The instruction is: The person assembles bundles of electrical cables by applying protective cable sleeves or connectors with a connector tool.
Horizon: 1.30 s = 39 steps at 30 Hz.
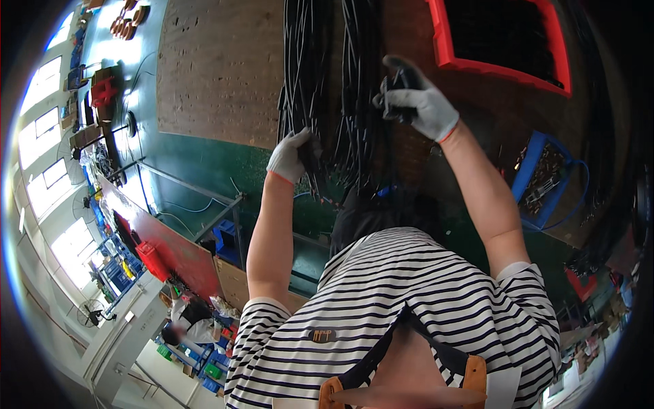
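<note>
Long black cables lie in two bundles over the edge of the brown board, a left bundle (303,61) and a right bundle (357,75). My left hand (289,155), in a white glove with dark fingertips, is closed around black cable ends at the lower part of the left bundle. To the right of the bundles, my right hand (430,109), gloved alike, is raised with fingers curled around a small dark object (395,99) with a shiny metallic bit. Its exact kind cannot be made out.
A red crate (446,48) of black parts stands at the far right. A blue bin (531,170) of small brassy pieces sits right of my right forearm. The brown board (218,75) extends to the left, beside a metal frame (187,178). Another person (197,320) is at the lower left.
</note>
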Each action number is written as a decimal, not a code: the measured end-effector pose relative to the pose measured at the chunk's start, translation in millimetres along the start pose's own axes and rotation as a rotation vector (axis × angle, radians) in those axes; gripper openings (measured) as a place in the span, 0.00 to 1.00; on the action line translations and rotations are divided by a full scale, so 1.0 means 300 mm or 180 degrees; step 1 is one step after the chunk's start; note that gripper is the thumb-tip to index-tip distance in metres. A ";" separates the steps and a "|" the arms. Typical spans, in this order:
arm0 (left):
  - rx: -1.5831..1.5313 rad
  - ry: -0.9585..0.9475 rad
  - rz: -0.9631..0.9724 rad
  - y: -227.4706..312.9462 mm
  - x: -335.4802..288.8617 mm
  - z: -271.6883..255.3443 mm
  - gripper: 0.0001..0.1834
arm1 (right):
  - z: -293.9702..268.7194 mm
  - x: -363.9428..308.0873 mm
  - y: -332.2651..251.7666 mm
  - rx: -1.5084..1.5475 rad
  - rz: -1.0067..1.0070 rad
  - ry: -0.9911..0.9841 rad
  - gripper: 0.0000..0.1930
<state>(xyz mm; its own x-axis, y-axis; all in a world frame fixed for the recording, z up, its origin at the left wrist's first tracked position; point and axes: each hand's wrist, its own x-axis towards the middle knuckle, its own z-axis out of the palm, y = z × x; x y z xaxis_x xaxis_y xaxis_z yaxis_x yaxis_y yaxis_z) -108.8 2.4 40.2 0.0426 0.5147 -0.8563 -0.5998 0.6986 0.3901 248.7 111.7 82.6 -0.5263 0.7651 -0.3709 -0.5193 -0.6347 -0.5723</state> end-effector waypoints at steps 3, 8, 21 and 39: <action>0.0064 -0.0290 -0.0198 0.031 0.008 -0.026 0.07 | 0.120 -0.035 0.176 -0.0086 0.0479 0.0370 0.37; 0.0248 -0.0332 -0.0299 0.051 -0.006 -0.074 0.09 | 0.217 -0.074 0.366 -0.0611 0.0596 0.0617 0.38; 0.0787 -0.0765 0.0090 0.076 -0.040 -0.082 0.11 | 0.348 -0.269 0.500 -0.1910 0.0744 0.0181 0.23; 0.0539 -0.0894 0.0253 0.057 -0.027 -0.095 0.08 | 0.447 -0.375 0.514 -0.2505 0.0760 -0.0097 0.22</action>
<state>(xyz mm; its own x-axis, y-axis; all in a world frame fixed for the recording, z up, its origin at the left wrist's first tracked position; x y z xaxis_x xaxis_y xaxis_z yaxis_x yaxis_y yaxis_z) -142.1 -4.0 44.1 0.2336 0.6713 -0.7034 -0.4700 0.7113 0.5227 137.6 -87.0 134.1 -0.5869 0.6087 -0.5340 0.2270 -0.5094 -0.8301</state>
